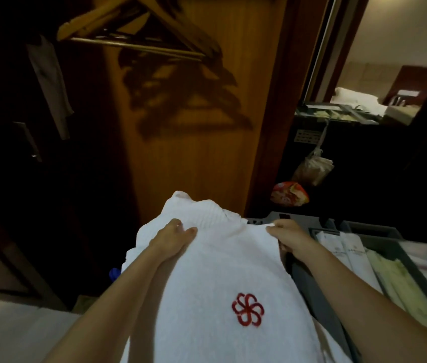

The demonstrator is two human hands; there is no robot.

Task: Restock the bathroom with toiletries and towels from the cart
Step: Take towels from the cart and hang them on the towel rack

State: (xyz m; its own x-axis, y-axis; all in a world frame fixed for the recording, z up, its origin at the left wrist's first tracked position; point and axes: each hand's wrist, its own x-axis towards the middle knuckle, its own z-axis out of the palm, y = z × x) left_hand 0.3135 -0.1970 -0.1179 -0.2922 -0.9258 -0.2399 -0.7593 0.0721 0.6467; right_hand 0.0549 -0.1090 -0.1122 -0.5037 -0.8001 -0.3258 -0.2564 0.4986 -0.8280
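Behind the cart, one tall wooden wardrobe panel stands smooth and amber-brown, with its dark interior open to the left. One white towel comes next in size. It is thick, nubby terry with a ribbed band near its far end, and it is held over the left edge of the cart, draping toward the viewer. One grey plastic cart tray lies to the right, split by straight dividers. White sachets and pale green sachets stand in rows in its compartments, too blurred to count.

Several wooden hangers overlap on one rail at the top of the wardrobe, and their number is unclear. One pale cloth strip hangs to their left.

There are two bare hands. The right hand has its grip pinched on the towel's far right edge, beside the tray's near-left corner. The left hand lies on the towel's far left part with fingers on top and the thumb hidden, so I cannot tell whether its grip is closed.

One clear plastic bag hangs beyond the tray's far edge, and one crumpled red-orange packet sits below it. One red pinwheel emblem is stitched on the towel. Open floor shows dark to the left of the towel.
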